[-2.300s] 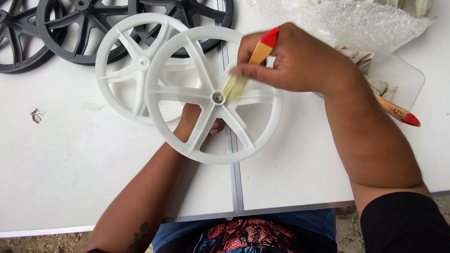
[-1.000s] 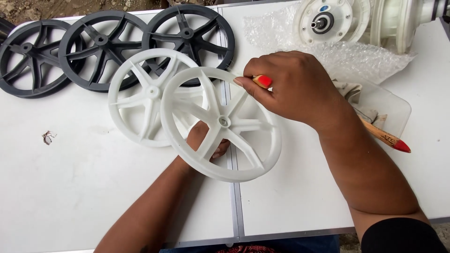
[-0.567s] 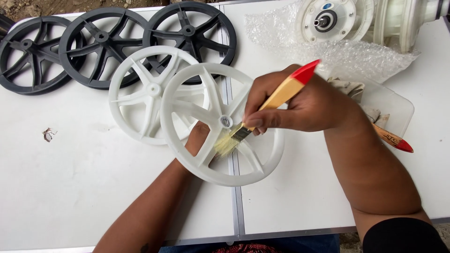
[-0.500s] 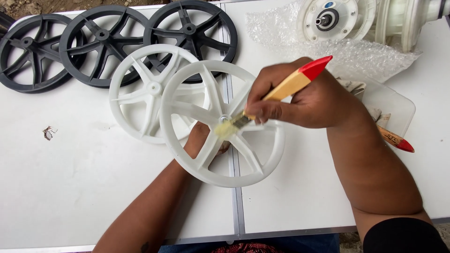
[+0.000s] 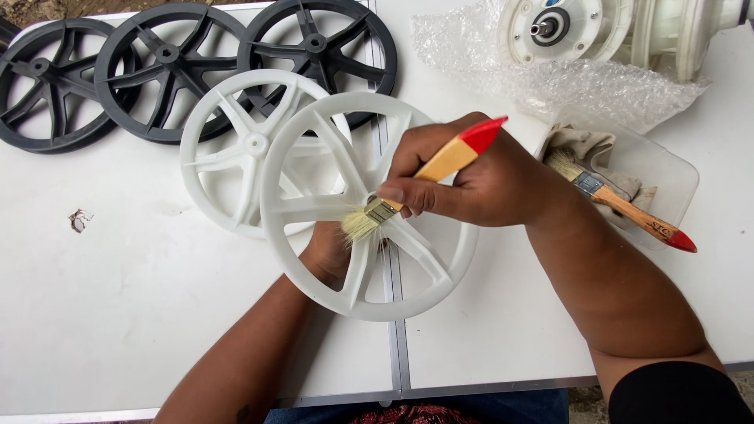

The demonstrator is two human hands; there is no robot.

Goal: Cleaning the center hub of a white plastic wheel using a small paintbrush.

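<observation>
**Brush on the hub of a white spoked wheel**

R hand (image 5: 479, 184) is closed round a small paintbrush (image 5: 424, 182) w/ a wooden handle and red tip – thumb and fingers pinch the handle just above the metal ferrule, red end pointing up and to the right. Pale bristles are splayed against the centre of the white wheel (image 5: 367, 206), right at the hub where the spokes meet.

L hand (image 5: 334, 251) is under that wheel, seen through the gaps btwn spokes; it props the wheel up from below, so the wheel sits tilted above the white table (image 5: 118, 314). How the L fingers are curled can't be made out – rim and spokes hide most of them.

Wheel in hand overlaps a second white wheel (image 5: 236, 153) lying flat just behind and to the left. Beyond that, three black wheels (image 5: 169, 71) of the same spoked shape lie in a row along the far edge, overlapping one another.

To the right of the R hand – a clear plastic tray (image 5: 667, 169) holding a crumpled cloth (image 5: 585, 149) and a second brush (image 5: 620, 200), also wooden w/ a red tip, lying diagonal. Behind it, a sheet of bubble wrap (image 5: 503, 71) w/ a white round machine part (image 5: 558, 27) on it, metal shaft at its centre. A small scrap (image 5: 78, 220) lies on the table at far left.
</observation>
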